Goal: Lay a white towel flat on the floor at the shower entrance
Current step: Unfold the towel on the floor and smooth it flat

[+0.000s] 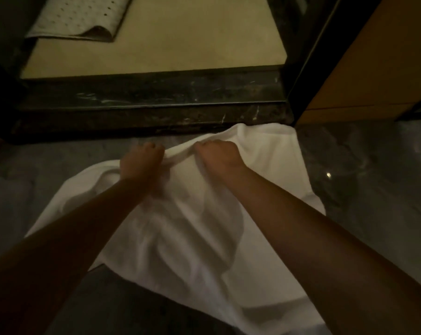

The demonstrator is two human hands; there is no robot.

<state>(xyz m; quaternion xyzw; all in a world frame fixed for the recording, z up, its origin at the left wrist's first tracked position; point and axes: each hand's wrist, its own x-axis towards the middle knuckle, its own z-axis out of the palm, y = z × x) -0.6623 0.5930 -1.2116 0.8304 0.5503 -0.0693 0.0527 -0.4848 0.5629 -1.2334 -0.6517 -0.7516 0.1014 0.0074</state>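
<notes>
A white towel (195, 238) lies rumpled on the grey marble floor (373, 189), just in front of the dark stone threshold (151, 102) of the shower. Its far right corner touches the threshold; the rest is creased and partly lifted. My left hand (141, 160) grips the towel's far edge, fingers closed on the cloth. My right hand (219, 155) is close beside it, also closed on the same raised fold. Both forearms reach over the towel and hide part of it.
Beyond the threshold is the beige shower floor (180, 39) with a perforated white mat (79, 18) at the far left, one corner folded over. A dark door frame (308, 59) and a wooden panel (373, 64) stand at the right.
</notes>
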